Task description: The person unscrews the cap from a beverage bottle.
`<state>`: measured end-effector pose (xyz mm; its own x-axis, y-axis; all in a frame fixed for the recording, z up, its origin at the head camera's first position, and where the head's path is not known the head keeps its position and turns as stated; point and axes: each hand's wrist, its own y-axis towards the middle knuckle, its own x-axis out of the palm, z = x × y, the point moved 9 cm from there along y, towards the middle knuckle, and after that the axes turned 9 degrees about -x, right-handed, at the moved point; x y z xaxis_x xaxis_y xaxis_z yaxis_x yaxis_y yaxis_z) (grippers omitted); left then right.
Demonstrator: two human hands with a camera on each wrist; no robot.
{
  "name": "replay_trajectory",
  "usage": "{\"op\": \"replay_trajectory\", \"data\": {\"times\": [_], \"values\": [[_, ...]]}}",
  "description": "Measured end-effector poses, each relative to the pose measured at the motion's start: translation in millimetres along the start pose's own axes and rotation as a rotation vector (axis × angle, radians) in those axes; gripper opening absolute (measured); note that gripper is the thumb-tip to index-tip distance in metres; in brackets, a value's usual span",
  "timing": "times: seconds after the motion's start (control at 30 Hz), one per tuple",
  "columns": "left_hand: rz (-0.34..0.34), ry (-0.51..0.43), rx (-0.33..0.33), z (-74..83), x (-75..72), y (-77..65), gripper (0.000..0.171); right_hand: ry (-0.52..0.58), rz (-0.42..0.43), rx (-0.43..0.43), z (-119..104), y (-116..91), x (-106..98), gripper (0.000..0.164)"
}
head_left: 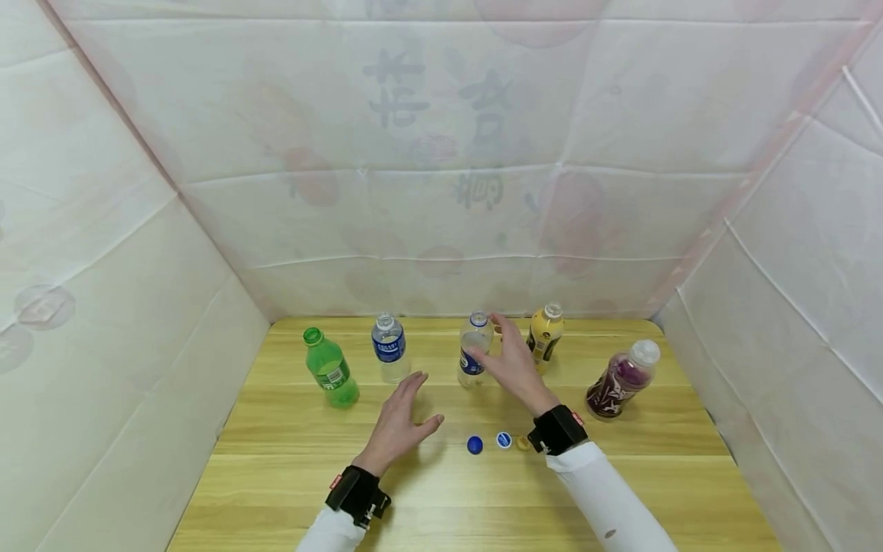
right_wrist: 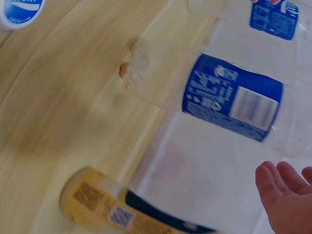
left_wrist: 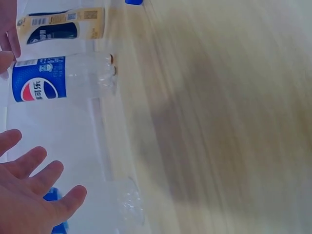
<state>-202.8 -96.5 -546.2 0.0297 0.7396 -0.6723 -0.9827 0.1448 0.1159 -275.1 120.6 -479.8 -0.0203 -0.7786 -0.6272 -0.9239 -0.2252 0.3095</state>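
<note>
My right hand (head_left: 516,366) is spread beside a clear bottle with a blue Pepsi label (head_left: 472,360). Its thumb crosses in front of the bottle in the head view, while the right wrist view shows fingertips (right_wrist: 273,180) apart from it. My left hand (head_left: 398,425) hovers over the table with fingers spread, holding nothing. Just beyond it stands another clear bottle with a blue label (head_left: 390,349). Both clear bottles are upright with uncapped mouths. A yellow bottle (head_left: 546,337) stands right of my right hand, partly hidden by it.
An uncapped green bottle (head_left: 333,372) stands at the left, and a purple-filled bottle with a white cap (head_left: 621,383) at the right. A blue cap (head_left: 474,445), a white-and-blue cap (head_left: 504,440) and a yellow cap (head_left: 523,443) lie on the wooden table (head_left: 276,475). Cloth walls (head_left: 441,230) enclose it.
</note>
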Motion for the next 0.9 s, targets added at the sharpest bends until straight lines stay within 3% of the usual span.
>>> {"op": "replay_trajectory", "data": {"times": [0.37,0.73,0.9], "values": [[-0.012,0.033,-0.001,5.5,4.4,0.7,0.083,-0.208,0.031,-0.200,-27,-39,-62,0.069],[-0.008,0.022,0.005,9.7,3.8,0.1,0.081,-0.406,0.282,-0.392,-29,-63,-141,0.058],[-0.025,0.038,-0.015,7.0,6.4,1.0,0.082,-0.481,0.357,-0.441,-19,-70,-165,0.068]]}}
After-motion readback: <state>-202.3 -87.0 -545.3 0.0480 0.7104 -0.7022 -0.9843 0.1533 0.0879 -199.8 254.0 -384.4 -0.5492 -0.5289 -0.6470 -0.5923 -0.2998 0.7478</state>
